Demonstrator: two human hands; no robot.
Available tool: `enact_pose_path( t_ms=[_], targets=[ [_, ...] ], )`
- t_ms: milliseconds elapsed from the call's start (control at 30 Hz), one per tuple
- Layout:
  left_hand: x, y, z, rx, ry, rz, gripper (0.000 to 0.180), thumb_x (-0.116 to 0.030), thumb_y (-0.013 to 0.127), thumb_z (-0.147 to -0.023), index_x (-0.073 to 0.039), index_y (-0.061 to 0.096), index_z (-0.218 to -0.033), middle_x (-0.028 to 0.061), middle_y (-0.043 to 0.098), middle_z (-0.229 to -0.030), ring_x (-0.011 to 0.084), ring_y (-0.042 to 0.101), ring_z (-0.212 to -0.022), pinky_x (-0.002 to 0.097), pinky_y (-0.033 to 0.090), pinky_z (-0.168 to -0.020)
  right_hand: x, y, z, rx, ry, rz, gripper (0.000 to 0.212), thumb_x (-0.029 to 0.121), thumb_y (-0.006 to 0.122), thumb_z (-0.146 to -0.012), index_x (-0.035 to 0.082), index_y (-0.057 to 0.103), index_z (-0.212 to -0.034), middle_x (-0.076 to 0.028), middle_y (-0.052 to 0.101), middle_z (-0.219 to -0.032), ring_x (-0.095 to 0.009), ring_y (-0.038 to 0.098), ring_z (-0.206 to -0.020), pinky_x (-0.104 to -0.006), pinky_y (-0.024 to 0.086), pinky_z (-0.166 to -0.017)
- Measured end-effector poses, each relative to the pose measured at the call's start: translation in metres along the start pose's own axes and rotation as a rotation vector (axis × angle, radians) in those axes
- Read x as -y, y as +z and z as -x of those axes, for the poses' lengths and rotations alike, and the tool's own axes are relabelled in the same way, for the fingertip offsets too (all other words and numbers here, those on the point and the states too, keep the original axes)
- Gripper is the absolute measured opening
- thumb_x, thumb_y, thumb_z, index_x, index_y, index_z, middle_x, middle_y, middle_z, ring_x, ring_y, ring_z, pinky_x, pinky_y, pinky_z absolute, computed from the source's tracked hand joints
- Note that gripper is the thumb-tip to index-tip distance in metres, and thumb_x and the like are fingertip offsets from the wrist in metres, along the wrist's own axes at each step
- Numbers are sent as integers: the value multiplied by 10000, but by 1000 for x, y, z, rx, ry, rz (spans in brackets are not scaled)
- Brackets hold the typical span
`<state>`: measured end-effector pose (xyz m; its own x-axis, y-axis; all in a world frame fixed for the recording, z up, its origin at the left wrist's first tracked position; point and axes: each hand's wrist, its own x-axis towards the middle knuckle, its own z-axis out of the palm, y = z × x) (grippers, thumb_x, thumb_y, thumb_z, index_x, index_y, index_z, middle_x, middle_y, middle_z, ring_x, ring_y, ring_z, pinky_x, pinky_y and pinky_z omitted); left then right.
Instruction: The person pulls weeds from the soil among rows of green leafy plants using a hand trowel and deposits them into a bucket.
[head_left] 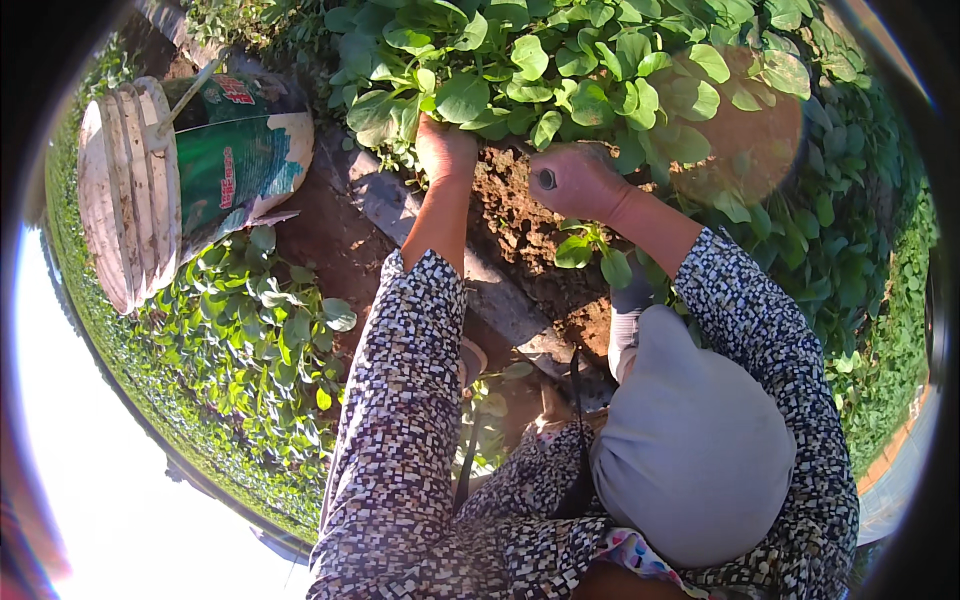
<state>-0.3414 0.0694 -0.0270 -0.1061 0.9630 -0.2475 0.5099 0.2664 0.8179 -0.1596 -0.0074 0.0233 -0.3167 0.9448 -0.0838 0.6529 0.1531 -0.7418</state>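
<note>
My left hand [445, 152] reaches into the near edge of a bed of leafy greens [530, 60]. Its fingers, partly covered by leaves, close around the base of a plant. To its right, low over the bare soil, my right hand [575, 182] is closed in a fist. A dark, round end of a tool handle [546, 179] shows in that fist; the rest of the tool is hidden. Between my forearms lies crumbly brown soil [510, 215], and a small leafy plant [592, 250] stands just below my right wrist.
A dirty green and white bucket [235, 150] lies tipped on its side at the left. Below it grow more greens [270, 315]. A strip of grey sheeting [490, 290] crosses the ground diagonally. A grey cloth-covered rounded shape [690, 440] fills the lower right, near a shoe.
</note>
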Motion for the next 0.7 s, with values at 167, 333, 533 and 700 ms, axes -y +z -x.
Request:
enact_pose_path(
  t_ms=[167, 333, 533, 700],
  targets=[
    [34, -2, 49, -48, -220, 597, 278, -9, 602, -845, 2, 594, -1123, 64, 645, -1095, 160, 578, -955, 281, 442, -864, 4, -11, 6, 53, -9, 40, 158, 237, 612, -746, 89, 590, -695, -98, 587, -661, -307, 609, -634, -415, 486, -579],
    [73, -10, 94, -404, -431, 718, 301, -46, 608, -864, -35, 576, -1163, 48, 623, -1071, 164, 562, -956, 297, 441, -861, 11, -20, 40, 151, 160, -156, 199, 256, 611, -765, 79, 581, -677, -81, 587, -688, -309, 599, -652, -402, 475, -580],
    [64, -31, 31, -268, -149, 541, 625, -40, 744, -770, -39, 392, -1287, 111, 572, -1144, 179, 553, -1025, 314, 439, -920, -3, 8, 20, 52, -129, 56, 186, 207, 639, -740, 107, 526, -632, -66, 518, -627, -274, 572, -592, -389, 459, -525],
    [135, -97, -15, -378, 97, -443, 608, -176, 803, -720, -63, 491, -1230, 96, 624, -1158, 232, 599, -1034, 328, 447, -905, 27, 13, -2, 193, -273, 115, 135, 227, 614, -736, 128, 586, -649, -65, 546, -663, -277, 592, -606, -413, 486, -554]
  ],
)
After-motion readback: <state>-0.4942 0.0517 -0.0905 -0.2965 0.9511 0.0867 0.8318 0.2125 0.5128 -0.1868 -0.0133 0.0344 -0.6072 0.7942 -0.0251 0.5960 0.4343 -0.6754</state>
